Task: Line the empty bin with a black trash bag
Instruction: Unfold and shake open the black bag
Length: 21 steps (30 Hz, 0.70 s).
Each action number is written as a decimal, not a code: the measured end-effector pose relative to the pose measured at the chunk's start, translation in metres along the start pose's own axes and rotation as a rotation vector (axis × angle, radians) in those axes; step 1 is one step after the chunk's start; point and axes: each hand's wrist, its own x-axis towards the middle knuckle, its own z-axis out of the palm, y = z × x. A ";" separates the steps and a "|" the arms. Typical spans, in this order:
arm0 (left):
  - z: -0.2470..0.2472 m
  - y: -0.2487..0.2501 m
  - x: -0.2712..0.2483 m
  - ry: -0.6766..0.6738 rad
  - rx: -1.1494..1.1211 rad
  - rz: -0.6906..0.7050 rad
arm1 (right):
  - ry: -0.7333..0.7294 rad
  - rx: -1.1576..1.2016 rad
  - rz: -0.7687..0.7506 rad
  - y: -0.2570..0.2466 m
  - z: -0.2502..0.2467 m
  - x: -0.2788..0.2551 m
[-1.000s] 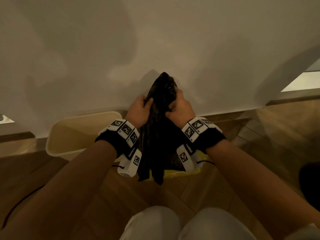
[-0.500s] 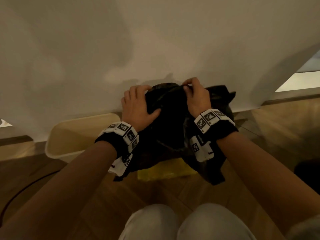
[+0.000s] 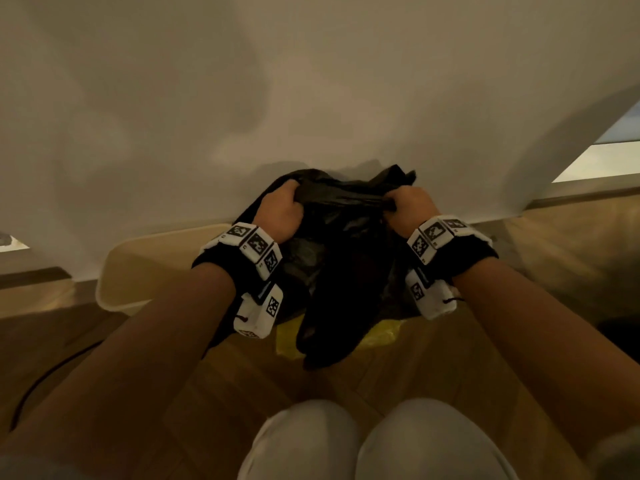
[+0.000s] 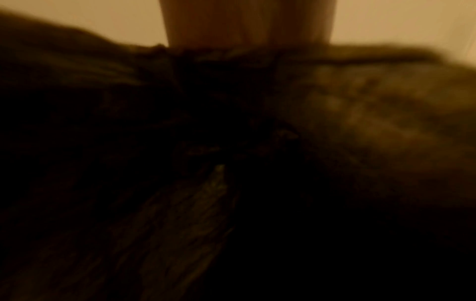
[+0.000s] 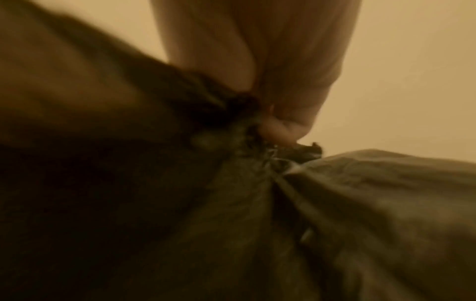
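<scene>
At centre frame, the black trash bag [image 3: 346, 258] is hanging stretched before the wall, right of the cream bin [image 3: 145, 271]; the left hand [image 3: 278, 216] and right hand [image 3: 410, 211] are gripping its gathered edge. Over-pulling is risking a tear.

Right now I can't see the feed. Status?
Left hand and right hand both grip the bag, stretched between them. Bin unlined, left of bag. Nothing blocking.

Each bare arm wears a black wrist band [image 3: 221, 268] with white blocks [image 3: 258, 311] that carry black square patterns. The trousers [image 3: 311, 441] are pale.
</scene>
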 end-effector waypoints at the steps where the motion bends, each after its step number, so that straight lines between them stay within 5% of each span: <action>1: -0.004 0.001 -0.002 -0.034 0.013 0.038 | 0.031 0.040 0.056 0.004 -0.001 -0.001; 6: -0.016 -0.009 -0.002 -0.183 0.421 0.162 | 0.105 0.295 0.289 0.016 -0.012 0.002; 11: -0.008 -0.009 -0.005 -0.076 0.255 0.040 | 0.144 0.412 0.242 -0.004 -0.011 -0.002; 16: -0.003 -0.013 -0.002 0.000 0.181 -0.049 | -0.022 0.193 0.059 -0.003 -0.005 -0.011; 21: -0.014 -0.025 -0.010 -0.102 0.217 0.008 | 0.043 0.027 0.175 0.030 0.004 -0.015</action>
